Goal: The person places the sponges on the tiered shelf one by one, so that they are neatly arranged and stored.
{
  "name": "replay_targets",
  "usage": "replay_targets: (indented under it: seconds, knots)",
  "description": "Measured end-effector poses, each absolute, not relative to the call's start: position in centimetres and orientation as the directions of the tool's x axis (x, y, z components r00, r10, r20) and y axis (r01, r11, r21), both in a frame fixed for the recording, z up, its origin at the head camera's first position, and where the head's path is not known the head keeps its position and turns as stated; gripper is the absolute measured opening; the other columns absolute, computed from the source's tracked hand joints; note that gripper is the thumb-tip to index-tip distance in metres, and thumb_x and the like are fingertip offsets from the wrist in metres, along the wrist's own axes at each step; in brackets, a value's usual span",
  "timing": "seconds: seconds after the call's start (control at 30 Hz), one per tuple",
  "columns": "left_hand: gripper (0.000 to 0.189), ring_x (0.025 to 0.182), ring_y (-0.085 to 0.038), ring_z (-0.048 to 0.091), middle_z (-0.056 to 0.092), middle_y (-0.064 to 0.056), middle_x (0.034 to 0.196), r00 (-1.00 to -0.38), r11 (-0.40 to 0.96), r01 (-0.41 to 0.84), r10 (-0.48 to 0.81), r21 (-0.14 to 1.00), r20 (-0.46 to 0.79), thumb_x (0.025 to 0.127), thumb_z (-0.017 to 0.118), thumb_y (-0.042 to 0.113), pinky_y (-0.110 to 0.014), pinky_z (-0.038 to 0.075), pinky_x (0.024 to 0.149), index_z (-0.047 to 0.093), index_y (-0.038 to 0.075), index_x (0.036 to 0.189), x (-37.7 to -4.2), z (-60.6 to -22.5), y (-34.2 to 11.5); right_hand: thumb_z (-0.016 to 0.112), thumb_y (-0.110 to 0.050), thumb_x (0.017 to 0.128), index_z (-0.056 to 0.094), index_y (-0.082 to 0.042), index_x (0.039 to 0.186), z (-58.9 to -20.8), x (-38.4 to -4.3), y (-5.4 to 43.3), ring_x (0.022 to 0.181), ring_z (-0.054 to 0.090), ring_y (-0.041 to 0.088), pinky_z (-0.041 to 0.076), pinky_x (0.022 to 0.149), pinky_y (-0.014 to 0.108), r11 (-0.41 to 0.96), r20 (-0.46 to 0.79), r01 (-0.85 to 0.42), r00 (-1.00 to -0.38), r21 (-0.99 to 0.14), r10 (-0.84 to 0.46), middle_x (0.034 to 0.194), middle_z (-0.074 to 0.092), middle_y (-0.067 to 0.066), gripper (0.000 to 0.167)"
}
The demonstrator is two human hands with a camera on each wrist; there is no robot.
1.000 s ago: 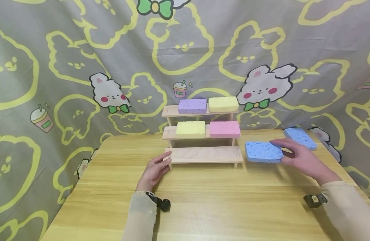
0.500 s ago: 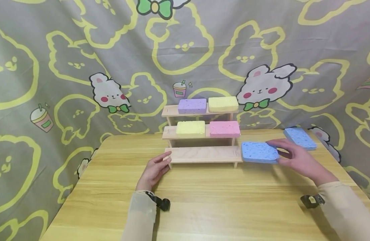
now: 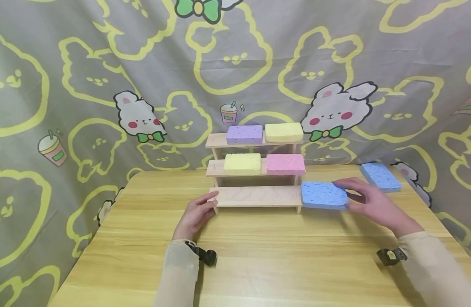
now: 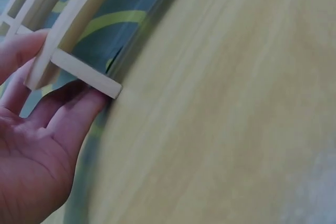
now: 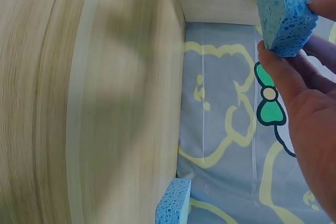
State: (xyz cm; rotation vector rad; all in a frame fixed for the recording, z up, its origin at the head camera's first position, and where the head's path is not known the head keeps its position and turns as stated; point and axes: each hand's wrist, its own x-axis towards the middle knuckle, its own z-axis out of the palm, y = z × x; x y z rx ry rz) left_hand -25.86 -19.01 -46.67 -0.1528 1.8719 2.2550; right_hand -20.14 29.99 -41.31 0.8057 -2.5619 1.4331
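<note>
My right hand (image 3: pixel 369 204) pinches a blue sponge (image 3: pixel 323 195) by its right end, thumb on one side and fingers on the other. Held flat, the sponge hangs above the table and overlaps the right end of the bottom step in the head view. A three-step wooden stand (image 3: pixel 256 196) has a bare bottom step. My left hand (image 3: pixel 195 213) grips that step's left end, its fingers around the board (image 4: pixel 65 24) and beside the leg. On the middle step lie a yellow sponge (image 3: pixel 242 163) and a pink sponge (image 3: pixel 285 163); on top, a purple sponge (image 3: pixel 244 134) and a yellow sponge (image 3: pixel 284 132).
A second blue sponge (image 3: pixel 381 176) lies on the wooden table (image 3: pixel 277 264) at the back right, behind my right hand. A grey curtain (image 3: pixel 166 51) with bunny prints hangs behind the table and down its sides. Each wrist wears a small black camera (image 3: pixel 209 257).
My right hand has carried the blue sponge left, from beside the stand to the right end of its bottom step. My left hand has kept its place on the stand.
</note>
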Motion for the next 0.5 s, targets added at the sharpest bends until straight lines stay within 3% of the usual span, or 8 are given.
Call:
replay_targets:
  seconds: [0.27, 0.5]
  knots:
    - [0.039, 0.115, -0.021, 0.056, 0.037, -0.012, 0.151, -0.982, -0.130, -0.186, 0.068, 0.974, -0.179, 0.089, 0.069, -0.002, -0.037, 0.047, 0.096, 0.062, -0.004, 0.128, -25.8, -46.3, -18.7, 0.066, 0.010, 0.087, 0.051, 0.004, 0.137, -41.5, -20.4, 28.9, 0.124, 0.041, -0.001, 0.037, 0.098, 0.014, 0.398, 0.323, -0.486, -0.853, -0.778, -0.410, 0.136, 0.046, 0.018, 0.052]
    - [0.038, 0.114, -0.021, 0.056, 0.038, -0.011, 0.151, -0.985, -0.140, -0.171, 0.047, 0.975, -0.166, 0.089, 0.069, -0.003, -0.034, 0.048, 0.094, 0.063, -0.004, 0.127, -25.8, -46.5, -18.5, 0.068, 0.003, 0.089, 0.052, 0.001, 0.137, -41.3, -21.2, 27.2, 0.124, 0.043, 0.001, 0.037, 0.099, 0.015, 0.400, 0.295, -0.471, -0.855, -0.787, -0.426, 0.136, 0.048, 0.015, 0.051]
